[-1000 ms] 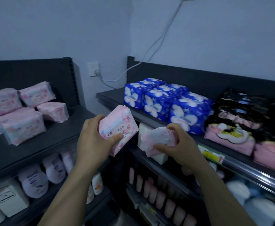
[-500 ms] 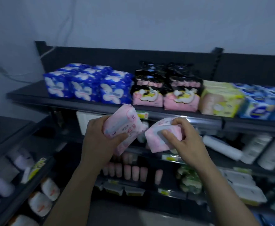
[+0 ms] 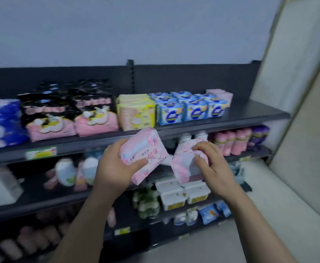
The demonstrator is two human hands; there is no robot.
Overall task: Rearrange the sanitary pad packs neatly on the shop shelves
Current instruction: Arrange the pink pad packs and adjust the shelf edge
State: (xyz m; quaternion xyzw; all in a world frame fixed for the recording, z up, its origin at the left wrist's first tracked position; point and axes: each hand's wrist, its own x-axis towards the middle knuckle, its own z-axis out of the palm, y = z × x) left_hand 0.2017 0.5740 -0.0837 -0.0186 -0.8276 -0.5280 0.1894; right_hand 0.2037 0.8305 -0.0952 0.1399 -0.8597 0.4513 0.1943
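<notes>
Slanting up-right lengthwise, left pink pack (image 3: 145,150)

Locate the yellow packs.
Head view, centre: the yellow packs sit on the top shelf, between the black-and-pink packs on their left and the blue-and-white packs on their right.

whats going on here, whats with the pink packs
A person faces the shop shelves with a pink pad pack in each hand. The left hand grips the printed pack; the right hand pinches a crumpled pack. Neither is on a shelf yet. Other pink packs sit at the right end of the top shelf.
</notes>
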